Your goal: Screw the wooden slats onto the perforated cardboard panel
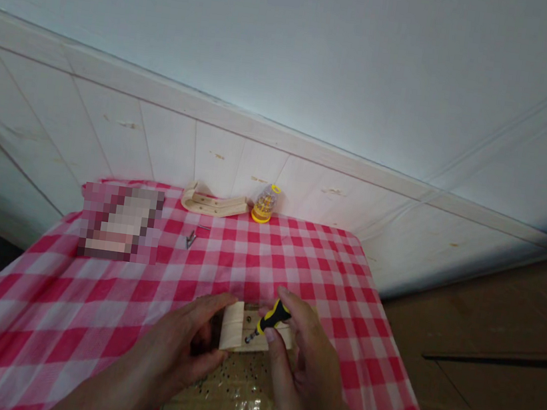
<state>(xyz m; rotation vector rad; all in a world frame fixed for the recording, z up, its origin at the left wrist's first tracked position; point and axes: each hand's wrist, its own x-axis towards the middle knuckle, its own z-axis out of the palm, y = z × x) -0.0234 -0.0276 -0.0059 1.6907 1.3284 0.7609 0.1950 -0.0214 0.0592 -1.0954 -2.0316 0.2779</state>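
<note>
My left hand (180, 334) grips the left end of a pale wooden piece (232, 326), thumb in front and fingers behind. In my right hand (305, 364) is a yellow and black screwdriver (273, 317), tilted down to the left. Its tip meets a screw spot (247, 340) on the wooden piece; a second dark hole or screw shows just above it. Under the wood lies a tape-covered cardboard slab (223, 393) dotted with small holes. My right hand hides part of the wood's right end.
At the back, by the white panelled wall (166, 134), stand a curved wooden piece (215, 205) and a clear, yellow-based container of bits (265, 204). Small metal parts (191, 240) lie on the red checked tablecloth (346, 268). A blurred-out object (123, 222) is at left.
</note>
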